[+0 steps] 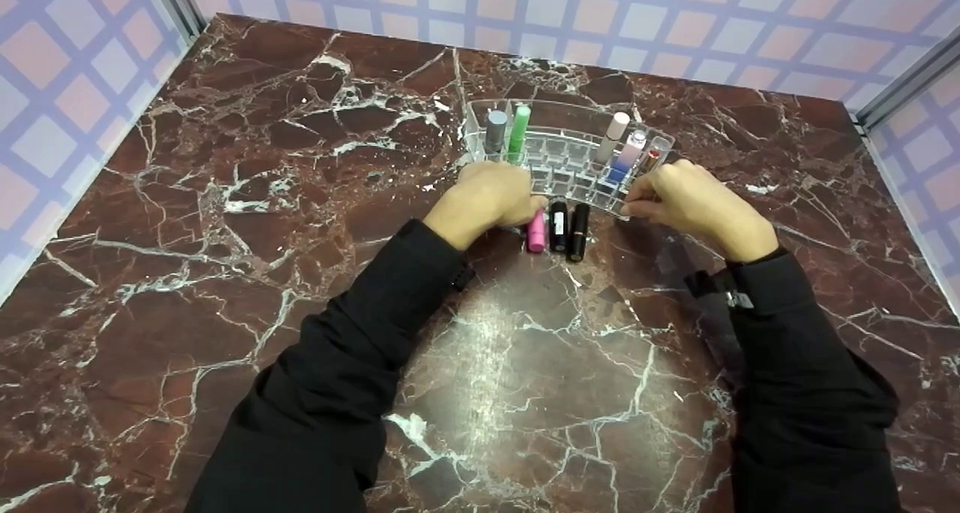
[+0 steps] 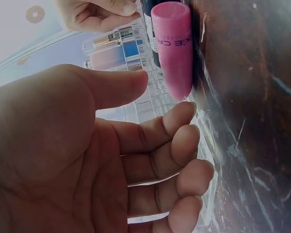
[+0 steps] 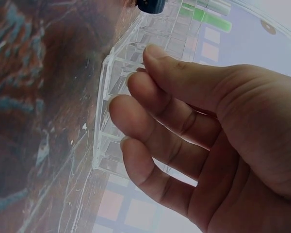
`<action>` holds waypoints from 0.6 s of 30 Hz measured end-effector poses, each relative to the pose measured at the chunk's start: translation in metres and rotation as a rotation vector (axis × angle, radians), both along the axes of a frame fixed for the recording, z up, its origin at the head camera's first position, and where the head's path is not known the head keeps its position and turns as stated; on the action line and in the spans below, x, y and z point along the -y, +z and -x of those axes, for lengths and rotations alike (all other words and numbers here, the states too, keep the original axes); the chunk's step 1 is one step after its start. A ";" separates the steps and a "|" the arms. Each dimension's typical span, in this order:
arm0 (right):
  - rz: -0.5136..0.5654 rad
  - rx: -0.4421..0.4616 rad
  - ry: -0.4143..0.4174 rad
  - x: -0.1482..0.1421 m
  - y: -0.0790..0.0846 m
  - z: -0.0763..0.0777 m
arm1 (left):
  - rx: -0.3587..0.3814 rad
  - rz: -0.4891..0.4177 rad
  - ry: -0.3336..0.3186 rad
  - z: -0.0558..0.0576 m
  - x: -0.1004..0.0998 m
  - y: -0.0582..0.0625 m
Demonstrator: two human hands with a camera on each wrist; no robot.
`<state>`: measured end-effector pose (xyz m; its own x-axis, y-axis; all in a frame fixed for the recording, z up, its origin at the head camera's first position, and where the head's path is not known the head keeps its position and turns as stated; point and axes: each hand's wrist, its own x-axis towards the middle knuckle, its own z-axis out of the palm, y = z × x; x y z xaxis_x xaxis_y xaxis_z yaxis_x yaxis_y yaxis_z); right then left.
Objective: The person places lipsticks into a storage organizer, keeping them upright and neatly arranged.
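A clear fan-shaped lipstick organizer [image 1: 559, 149] stands on the marble table. At its left front end is my left hand [image 1: 491, 194]; in the left wrist view the fingers [image 2: 184, 177] bend loosely beside its edge, with the thumb apart. My right hand [image 1: 686, 198] is at the right front corner, loosely curled fingers [image 3: 131, 116] against or very near the clear edge, thumb close to the index finger. Neither hand visibly grips anything. A pink lipstick tube [image 1: 535, 232] lies just beside the left hand, with two black lipstick tubes, one labelled [image 1: 559, 226] and one plain [image 1: 578, 232], alongside.
Upright in the organizer are a grey tube [image 1: 495, 132], a green tube [image 1: 519, 132], a white-capped beige tube [image 1: 613, 136], a pink-and-blue tube [image 1: 628, 155] and a small red-topped one [image 1: 651, 157]. Checked panels [image 1: 555, 10] wall the table's back and sides.
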<state>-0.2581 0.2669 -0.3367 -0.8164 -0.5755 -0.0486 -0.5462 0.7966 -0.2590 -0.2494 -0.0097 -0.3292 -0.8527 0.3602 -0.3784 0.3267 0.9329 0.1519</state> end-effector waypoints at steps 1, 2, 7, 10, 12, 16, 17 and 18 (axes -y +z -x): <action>-0.001 0.001 -0.002 0.000 0.000 0.000 | -0.001 0.001 0.000 0.000 0.000 0.000; -0.002 0.003 -0.004 0.001 0.000 0.000 | -0.005 0.001 -0.001 0.000 0.001 -0.001; -0.004 0.005 0.001 0.001 0.000 0.001 | -0.010 0.002 0.008 0.001 0.001 -0.003; -0.006 0.000 0.002 0.001 0.000 0.000 | -0.005 0.001 0.010 0.001 0.000 -0.005; -0.008 0.004 -0.003 0.001 0.000 0.000 | -0.001 -0.003 0.007 0.001 -0.001 -0.005; -0.011 0.013 -0.010 0.001 -0.001 0.000 | 0.015 -0.012 -0.004 0.001 0.000 -0.005; -0.011 0.014 -0.010 0.001 -0.001 0.000 | 0.019 -0.014 -0.010 0.001 0.000 -0.005; -0.011 0.015 -0.011 0.000 -0.001 0.000 | 0.028 -0.012 -0.016 0.001 0.001 -0.004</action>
